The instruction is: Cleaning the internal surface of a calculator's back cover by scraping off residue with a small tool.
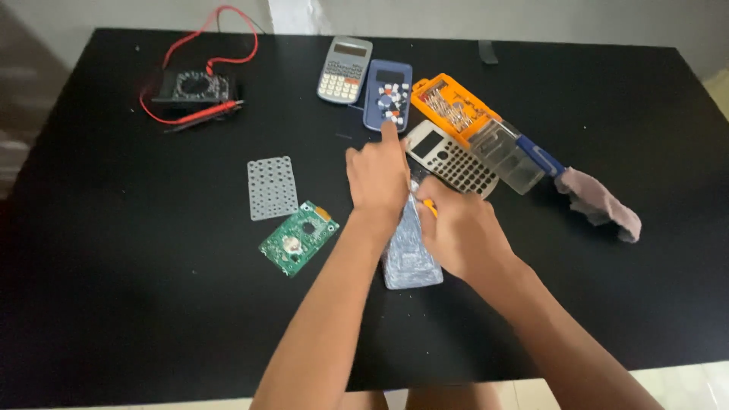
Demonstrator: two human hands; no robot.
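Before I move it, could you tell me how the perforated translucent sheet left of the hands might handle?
The keypad sheet looks thin and holed, so probably light and floppy. Lying flat on the black table, its edge may be hard to lift.

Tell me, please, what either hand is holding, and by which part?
The right hand grips a thin orange-tipped tool by its handle. The left hand presses down on the grey calculator shell, index finger extended, holding nothing.
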